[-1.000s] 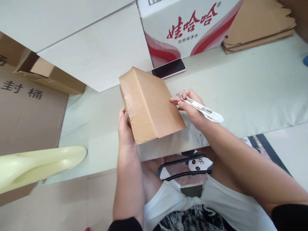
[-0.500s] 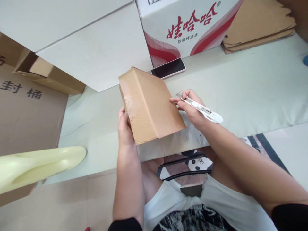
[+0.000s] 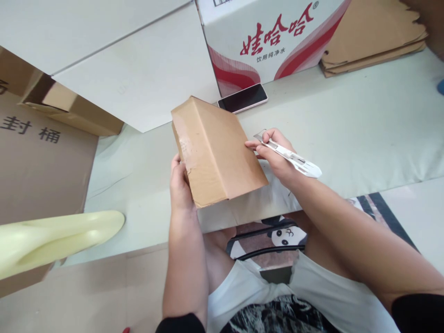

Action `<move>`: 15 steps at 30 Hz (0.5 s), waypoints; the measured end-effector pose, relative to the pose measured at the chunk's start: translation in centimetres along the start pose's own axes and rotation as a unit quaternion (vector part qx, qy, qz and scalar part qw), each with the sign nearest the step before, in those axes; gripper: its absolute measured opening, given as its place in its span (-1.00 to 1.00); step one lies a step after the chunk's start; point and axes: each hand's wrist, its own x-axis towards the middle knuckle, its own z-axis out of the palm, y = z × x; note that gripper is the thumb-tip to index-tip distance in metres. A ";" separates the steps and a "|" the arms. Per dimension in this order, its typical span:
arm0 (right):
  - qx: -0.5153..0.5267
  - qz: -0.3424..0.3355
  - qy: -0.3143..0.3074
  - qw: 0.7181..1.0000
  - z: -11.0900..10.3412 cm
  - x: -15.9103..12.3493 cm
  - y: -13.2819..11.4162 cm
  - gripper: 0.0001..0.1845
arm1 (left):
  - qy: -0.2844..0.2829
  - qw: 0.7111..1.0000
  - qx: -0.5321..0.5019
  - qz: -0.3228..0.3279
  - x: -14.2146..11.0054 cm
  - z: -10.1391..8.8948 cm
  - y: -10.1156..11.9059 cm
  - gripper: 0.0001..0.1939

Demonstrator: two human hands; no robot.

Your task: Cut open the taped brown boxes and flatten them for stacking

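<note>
A brown cardboard box [image 3: 227, 148] is held tilted over the covered table, with a strip of clear tape and rough marks along its left face. My left hand [image 3: 181, 182] grips its left side, and some of the fingers disappear behind the cardboard. In my right hand [image 3: 275, 152] is a white utility knife [image 3: 294, 159], its blade tip pointing up and left. Fingertips of that same hand touch the box's right edge. The blade is apart from the cardboard.
Behind the box a phone [image 3: 243, 98] lies against a white and red carton [image 3: 274, 46]. Flattened cardboard [image 3: 374, 37] is stacked at the back right. Large boxes [image 3: 38, 162] stand on the left, near a pale yellow curved object [image 3: 69, 233]. The table cover [image 3: 364, 120] is pale green.
</note>
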 end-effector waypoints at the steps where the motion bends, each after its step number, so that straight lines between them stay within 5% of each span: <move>1: -0.004 0.000 0.003 1.000 0.0 0.0 -0.1 -0.67 | -0.003 1.000 0.003 0.003 0.0 0.0 0.0 -0.41; 6: -0.021 0.005 0.018 1.000 -0.1 0.0 -0.2 -0.65 | -0.018 1.000 0.009 -0.002 -0.2 0.2 0.1 -0.46; 15: -0.049 0.018 0.038 0.998 -0.3 0.3 0.4 -0.68 | 0.037 0.999 -0.007 0.008 -0.3 0.3 0.2 -0.37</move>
